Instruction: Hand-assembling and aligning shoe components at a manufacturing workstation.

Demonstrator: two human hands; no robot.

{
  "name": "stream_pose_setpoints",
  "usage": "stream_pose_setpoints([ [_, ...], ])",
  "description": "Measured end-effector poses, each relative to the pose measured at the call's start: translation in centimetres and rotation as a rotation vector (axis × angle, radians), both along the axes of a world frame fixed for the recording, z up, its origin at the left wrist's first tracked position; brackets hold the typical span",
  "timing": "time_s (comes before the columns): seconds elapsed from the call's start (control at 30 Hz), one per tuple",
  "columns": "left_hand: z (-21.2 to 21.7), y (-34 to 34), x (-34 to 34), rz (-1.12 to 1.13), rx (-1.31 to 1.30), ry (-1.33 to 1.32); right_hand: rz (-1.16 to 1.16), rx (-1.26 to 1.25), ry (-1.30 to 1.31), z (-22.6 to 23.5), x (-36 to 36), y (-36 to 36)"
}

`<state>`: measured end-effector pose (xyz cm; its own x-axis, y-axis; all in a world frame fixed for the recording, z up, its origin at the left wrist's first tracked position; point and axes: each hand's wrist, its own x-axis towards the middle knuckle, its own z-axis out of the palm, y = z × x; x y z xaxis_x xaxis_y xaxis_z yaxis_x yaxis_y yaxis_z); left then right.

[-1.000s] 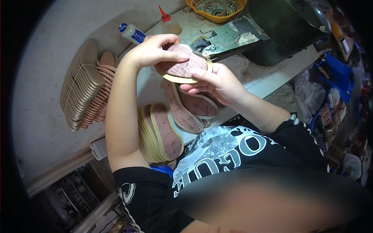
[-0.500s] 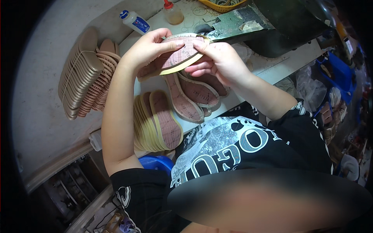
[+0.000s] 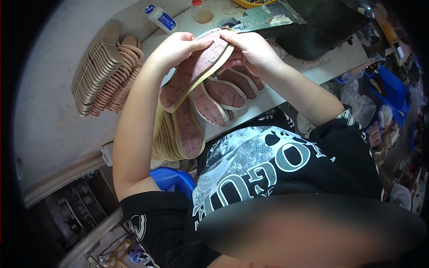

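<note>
Between my two hands I hold a shoe insole (image 3: 192, 73), pinkish-brown with a pale yellow strip along its edge. My left hand (image 3: 178, 49) grips its far end from the left, thumb on the upper face. On the right side of that end, my right hand (image 3: 252, 51) pinches the yellow strip, thumb on top and fingers beneath. Nearer me, a row of yellow-edged insoles (image 3: 190, 134) stands on the table, partly behind the held one. Several insoles with pale gathered rims (image 3: 228, 94) lie overlapping to their right.
Against the left wall stands a bundle of tan-gold soles (image 3: 96, 78) with pinkish ones (image 3: 125, 62) beside it. At the back are a white bottle (image 3: 160, 18), a red-capped bottle (image 3: 202, 12), a yellow basket (image 3: 254, 3) and a green machine (image 3: 272, 18). A blue tub (image 3: 172, 179) sits below the table.
The held insole has turned to a steeper slant, its near end swinging down toward me. My right hand has moved up and slightly left along its far end.
</note>
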<state>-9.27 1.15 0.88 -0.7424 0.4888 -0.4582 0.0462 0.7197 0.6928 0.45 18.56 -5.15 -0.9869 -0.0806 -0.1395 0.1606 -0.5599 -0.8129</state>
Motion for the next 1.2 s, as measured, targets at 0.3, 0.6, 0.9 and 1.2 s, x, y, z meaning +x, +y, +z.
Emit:
stream_pose_setpoints([
  [0.3,-0.2,0.1,1.0,0.114,0.081,-0.146,0.005,0.023,0.013,0.0,0.1,-0.2],
  [0.6,0.7,1.3,3.2,0.213,0.095,-0.278,0.27,0.363,-0.014,-0.4,4.4,1.4],
  [0.9,0.0,0.5,3.3,0.26,0.212,-0.222,0.223,0.189,-0.076,-0.3,1.5,2.4],
  [1.2,-0.8,0.4,1.9,0.385,0.32,-0.187,0.411,0.14,-0.161,0.7,6.3,2.4],
])
